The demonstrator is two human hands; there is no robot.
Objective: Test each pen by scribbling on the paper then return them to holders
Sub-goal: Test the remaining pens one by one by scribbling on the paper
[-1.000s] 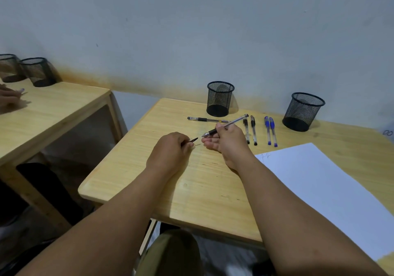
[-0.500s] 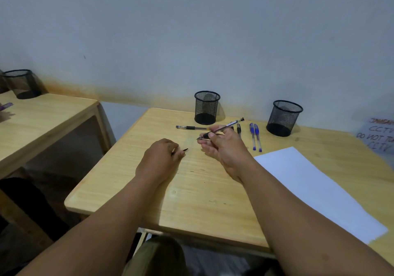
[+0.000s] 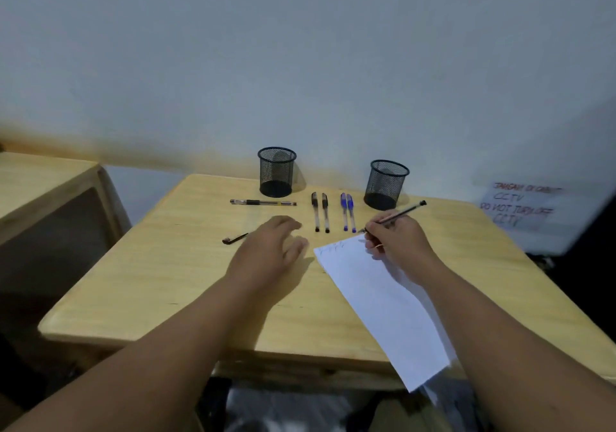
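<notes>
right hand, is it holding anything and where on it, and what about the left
The right hand holds a pen, pinched low on the barrel near the tip, over the paper's top corner. The left hand holds nothing; the pen cap lies beside it.

2 black mesh holders [image 3: 276,172] [image 3: 386,185]; 4 black pens [image 3: 263,202] [image 3: 315,211] [image 3: 325,212] [image 3: 396,216], 2 blue pens [image 3: 343,211] [image 3: 350,213]; 1 loose black cap [image 3: 234,239]; 1 white paper sheet [image 3: 383,305].

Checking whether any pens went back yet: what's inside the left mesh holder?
Through the mesh and open top of the left holder, only its dark base shows; no pen stands in it. The very bottom is too dark to rule out something small.
</notes>
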